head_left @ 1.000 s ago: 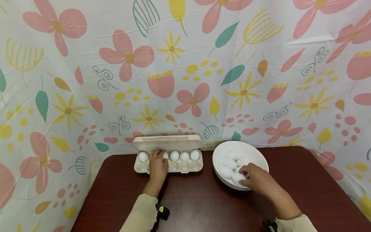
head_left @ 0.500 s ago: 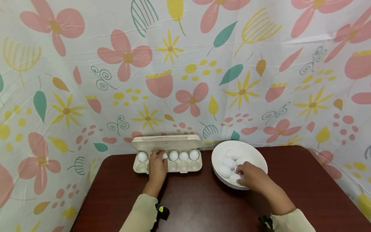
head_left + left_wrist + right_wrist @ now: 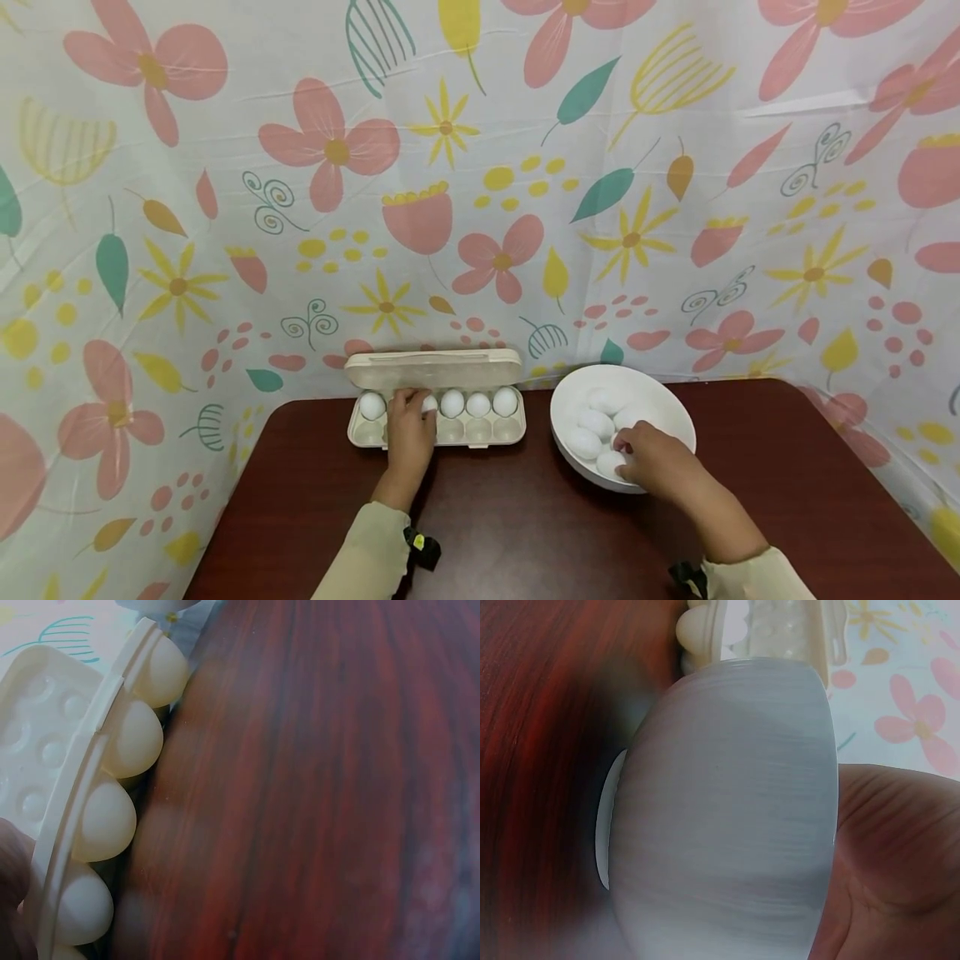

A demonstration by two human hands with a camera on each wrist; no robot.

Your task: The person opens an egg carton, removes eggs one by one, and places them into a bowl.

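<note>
In the head view a cream egg carton (image 3: 437,432) stands with its lid up. White eggs (image 3: 452,403) fill visible places in its back row; visible front cups hold none. My left hand (image 3: 410,429) rests on the carton, fingers bent over the back row beside an egg; whether it grips one is hidden. A white bowl (image 3: 667,398) of several white eggs stands to the right. Inside it my right hand (image 3: 656,457) holds an egg (image 3: 611,465) between thumb and fingers. The right wrist view shows the bowl's outer side and part of that hand.
Both containers stand on a dark red-brown table (image 3: 517,517), near its back edge. A flowered cloth (image 3: 480,208) hangs directly behind them. The carton's raised lid (image 3: 435,369) is close to the cloth.
My right hand has shifted slightly left inside the bowl, and the egg at its fingers has moved a little left and nearer the front. My left hand has stayed at the carton.
</note>
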